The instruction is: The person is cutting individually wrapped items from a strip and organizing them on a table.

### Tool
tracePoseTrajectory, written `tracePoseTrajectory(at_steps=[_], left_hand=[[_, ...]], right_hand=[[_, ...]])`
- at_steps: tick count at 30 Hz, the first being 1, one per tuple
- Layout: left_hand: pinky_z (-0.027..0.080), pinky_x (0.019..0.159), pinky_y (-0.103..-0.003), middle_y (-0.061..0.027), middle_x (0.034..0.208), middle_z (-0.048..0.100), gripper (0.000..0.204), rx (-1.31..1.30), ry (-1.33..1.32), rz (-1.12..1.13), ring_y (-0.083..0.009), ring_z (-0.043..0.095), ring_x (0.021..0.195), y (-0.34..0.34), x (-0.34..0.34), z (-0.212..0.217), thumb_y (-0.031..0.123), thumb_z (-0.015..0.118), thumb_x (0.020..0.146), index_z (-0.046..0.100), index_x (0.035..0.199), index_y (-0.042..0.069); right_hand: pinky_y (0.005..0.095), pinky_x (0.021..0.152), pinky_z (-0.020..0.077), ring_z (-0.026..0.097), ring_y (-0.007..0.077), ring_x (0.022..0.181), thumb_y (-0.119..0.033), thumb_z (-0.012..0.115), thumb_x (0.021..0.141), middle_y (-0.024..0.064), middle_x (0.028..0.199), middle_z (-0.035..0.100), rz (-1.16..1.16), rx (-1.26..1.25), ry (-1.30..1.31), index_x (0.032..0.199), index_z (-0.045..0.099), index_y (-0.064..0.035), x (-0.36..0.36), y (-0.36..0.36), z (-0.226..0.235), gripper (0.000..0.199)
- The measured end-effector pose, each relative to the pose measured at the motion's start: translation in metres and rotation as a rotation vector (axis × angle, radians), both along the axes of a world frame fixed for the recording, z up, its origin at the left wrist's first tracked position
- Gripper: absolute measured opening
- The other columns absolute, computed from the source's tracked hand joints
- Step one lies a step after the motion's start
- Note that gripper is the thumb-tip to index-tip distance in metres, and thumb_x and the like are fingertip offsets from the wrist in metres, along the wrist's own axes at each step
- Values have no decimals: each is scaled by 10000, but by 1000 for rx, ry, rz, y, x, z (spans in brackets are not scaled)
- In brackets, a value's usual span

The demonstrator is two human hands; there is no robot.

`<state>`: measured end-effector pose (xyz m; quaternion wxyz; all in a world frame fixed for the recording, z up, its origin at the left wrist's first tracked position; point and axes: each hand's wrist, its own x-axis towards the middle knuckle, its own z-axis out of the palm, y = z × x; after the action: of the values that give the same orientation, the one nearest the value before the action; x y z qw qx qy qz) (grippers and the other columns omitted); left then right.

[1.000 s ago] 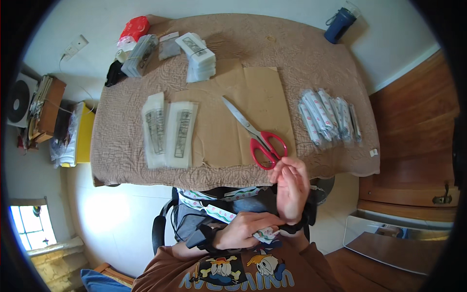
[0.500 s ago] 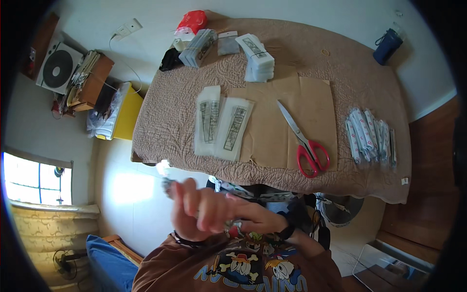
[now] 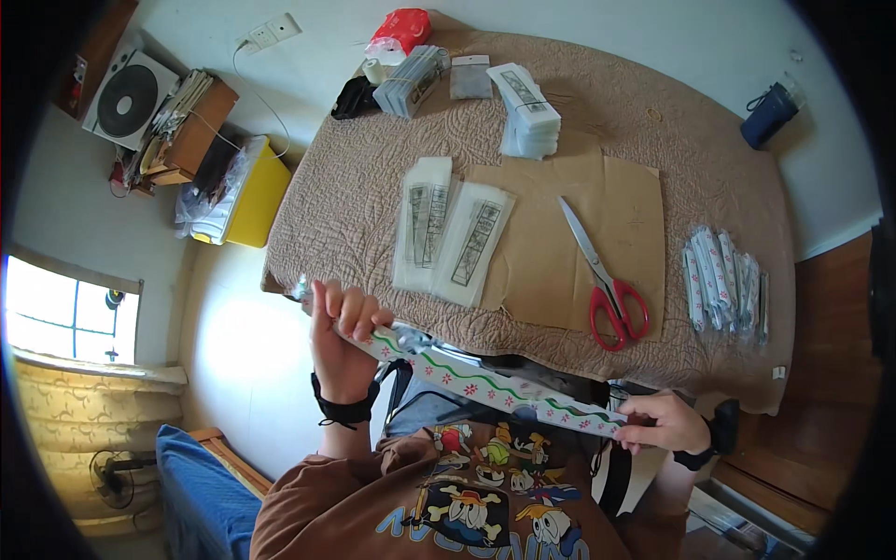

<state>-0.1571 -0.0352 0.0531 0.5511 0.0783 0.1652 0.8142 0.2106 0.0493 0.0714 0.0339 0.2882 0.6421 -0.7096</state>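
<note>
A long white strip (image 3: 490, 390) with a green wavy line and pink flowers is drawn out between my hands, below the table's near edge. My left hand (image 3: 343, 334) is closed around its left end, and a small bunched tip pokes out beyond the fingers. At the other end, my right hand (image 3: 665, 422) pinches the strip between thumb and fingers. Its exact material cannot be made out. On the table, red-handled scissors (image 3: 618, 313) lie on a flat brown cardboard sheet (image 3: 537, 266), beside two printed translucent bags (image 3: 476, 245).
Several bundled white wrapped strips (image 3: 723, 280) lie at the table's right. Stacks of banded bags (image 3: 530, 117), a red package (image 3: 399, 33) and a small black item (image 3: 355, 97) sit at the far side. A dark blue bottle (image 3: 771, 114) stands at the far right.
My hands were close together, the left one blurred. They are now wide apart, the right one far to the right, with the patterned strip stretched between them. The view has shifted slightly.
</note>
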Motion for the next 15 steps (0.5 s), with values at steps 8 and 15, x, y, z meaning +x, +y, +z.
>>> tracePoseTrajectory(at_steps=[8,15], left_hand=[[320,600,-271,17,536,292,384,82,-212,-131,-105,287,497,10,39,-29,365,271,969,351,679,126],[323,642,-301,11,569,307,388,23,-108,-165,-115,313,535,20,79,-13,396,255,964,359,708,123]], right_hand=[[200,498,433,562,85,538,-41,610,796,52,683,595,-203,425,-308,831,595,23,30,-11,40,74],[271,419,339,474,178,456,-52,671,711,76,584,522,-282,1025,-273,752,588,6,58,-23,130,110]])
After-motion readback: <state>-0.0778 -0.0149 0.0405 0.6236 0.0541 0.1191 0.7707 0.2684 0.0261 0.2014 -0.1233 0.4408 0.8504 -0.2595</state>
